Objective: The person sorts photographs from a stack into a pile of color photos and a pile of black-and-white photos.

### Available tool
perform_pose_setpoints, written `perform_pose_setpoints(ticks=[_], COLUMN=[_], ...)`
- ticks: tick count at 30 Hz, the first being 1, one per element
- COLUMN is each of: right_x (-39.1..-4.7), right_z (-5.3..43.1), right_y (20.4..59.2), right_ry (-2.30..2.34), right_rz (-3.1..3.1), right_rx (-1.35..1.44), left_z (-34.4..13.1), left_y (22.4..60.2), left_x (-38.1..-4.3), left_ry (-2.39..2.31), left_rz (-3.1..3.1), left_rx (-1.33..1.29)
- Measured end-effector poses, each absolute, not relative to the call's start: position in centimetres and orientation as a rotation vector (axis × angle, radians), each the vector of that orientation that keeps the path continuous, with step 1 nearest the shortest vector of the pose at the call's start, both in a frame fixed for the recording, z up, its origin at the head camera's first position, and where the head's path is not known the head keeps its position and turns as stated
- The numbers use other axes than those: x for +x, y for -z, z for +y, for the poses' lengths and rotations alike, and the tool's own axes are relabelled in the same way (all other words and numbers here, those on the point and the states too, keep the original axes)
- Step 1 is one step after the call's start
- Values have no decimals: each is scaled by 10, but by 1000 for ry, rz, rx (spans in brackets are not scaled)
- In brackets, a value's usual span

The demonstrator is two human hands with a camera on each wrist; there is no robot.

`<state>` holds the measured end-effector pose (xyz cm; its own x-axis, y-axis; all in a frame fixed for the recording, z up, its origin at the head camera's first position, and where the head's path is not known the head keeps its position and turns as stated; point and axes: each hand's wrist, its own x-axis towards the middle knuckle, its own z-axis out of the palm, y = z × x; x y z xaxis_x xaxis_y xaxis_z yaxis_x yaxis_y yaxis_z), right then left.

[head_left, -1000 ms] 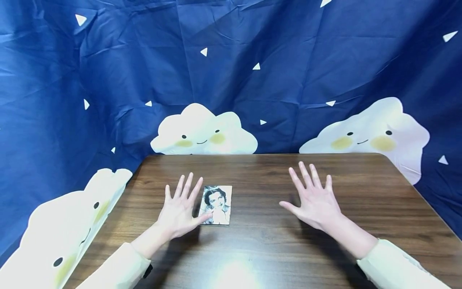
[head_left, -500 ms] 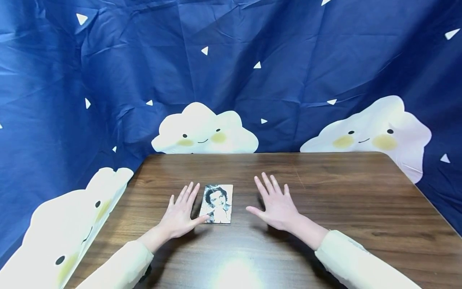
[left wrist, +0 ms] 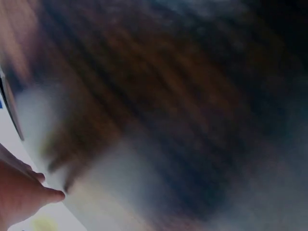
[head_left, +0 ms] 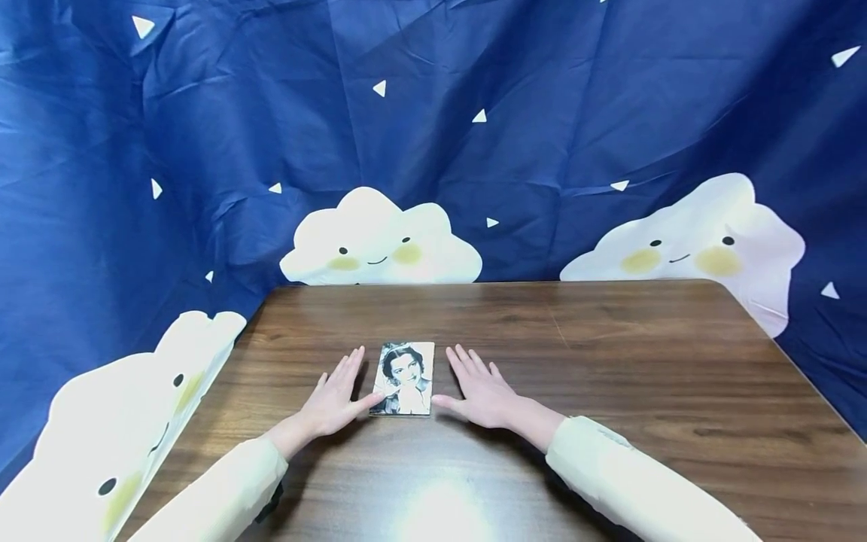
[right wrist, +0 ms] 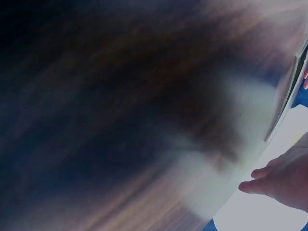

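A flat rectangular picture [head_left: 409, 369] with a black-and-white portrait on its face lies left of the table's middle. To its left is my left hand [head_left: 332, 399], fingers straight and pointing away, the thumb overlapping the picture's lower left corner in the head view. My right hand [head_left: 484, 393] lies on the other side with straight fingers, its thumb tip right at the picture's lower right edge. In the left wrist view, part of the left hand [left wrist: 24, 197] shows at the lower left. The right wrist view catches the right hand [right wrist: 284, 180] near the picture's thin edge [right wrist: 288, 98].
Both hands and the picture are over a dark brown wood-grain table [head_left: 609, 376] with a bright light reflection near its front. Behind it hangs a blue curtain [head_left: 528, 150] printed with smiling white clouds and small white triangles.
My right hand has moved left and down to the picture's right side. The left hand has lowered slightly beside it, its fingers drawing closer together. The picture has stayed in place.
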<state>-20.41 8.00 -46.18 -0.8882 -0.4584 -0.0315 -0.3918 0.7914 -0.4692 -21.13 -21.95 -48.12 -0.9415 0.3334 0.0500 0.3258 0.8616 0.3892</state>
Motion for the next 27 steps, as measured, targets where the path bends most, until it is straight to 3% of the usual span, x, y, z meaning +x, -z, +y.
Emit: perform_pose_setpoints(ticks=[27], right_x=[-218], right_z=[58], right_y=[470], right_ry=[735], right_rz=[2706], right_rx=[-706], left_z=[-212], left_y=[488], left_x=[-213], left_ry=[-618], left_rz=[2932], left_rx=[593])
